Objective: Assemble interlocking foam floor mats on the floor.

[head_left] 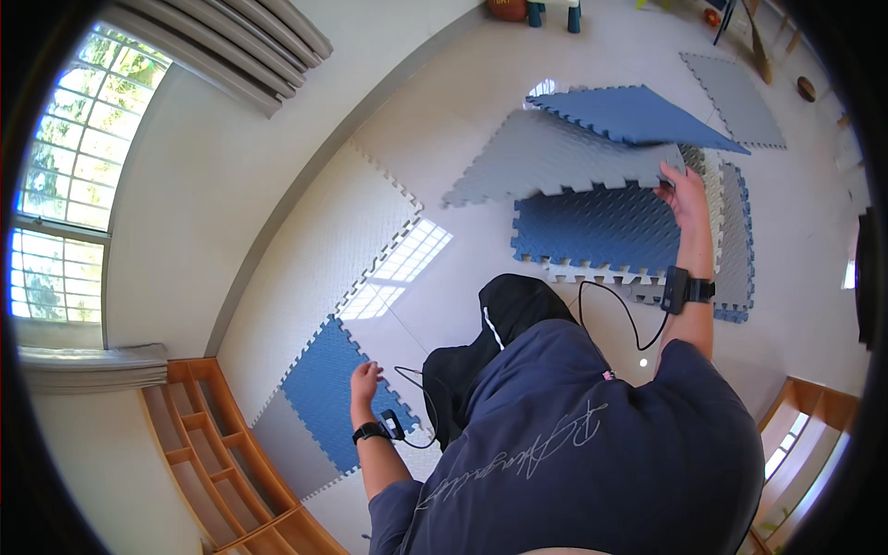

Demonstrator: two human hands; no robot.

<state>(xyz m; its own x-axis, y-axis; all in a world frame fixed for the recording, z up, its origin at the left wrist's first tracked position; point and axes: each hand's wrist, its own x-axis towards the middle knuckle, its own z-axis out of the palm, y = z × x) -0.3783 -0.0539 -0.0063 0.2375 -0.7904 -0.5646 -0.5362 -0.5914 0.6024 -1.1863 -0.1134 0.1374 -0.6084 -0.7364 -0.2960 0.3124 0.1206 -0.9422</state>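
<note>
My right hand [683, 192] reaches out at the right and grips the near right corner of a grey interlocking foam mat [560, 155]. That mat is lifted and tilted, its toothed edge facing me. Behind it a blue foam mat [638, 113] is also tilted up; the grey one hides what supports it. Below lies a stack of mats, with a blue foam mat [592, 227] on top and white and grey edges showing. My left hand [366, 381] is over a blue floor mat [328, 388], its fingers curled in and nothing visible in them.
Cream mats [324, 231] lie joined along the left wall, and a grey mat [291, 444] adjoins the blue one. Wooden shelves [217, 453] stand at the lower left. Another grey mat [735, 97] lies at the far right. A cable [615, 289] runs from my right wrist.
</note>
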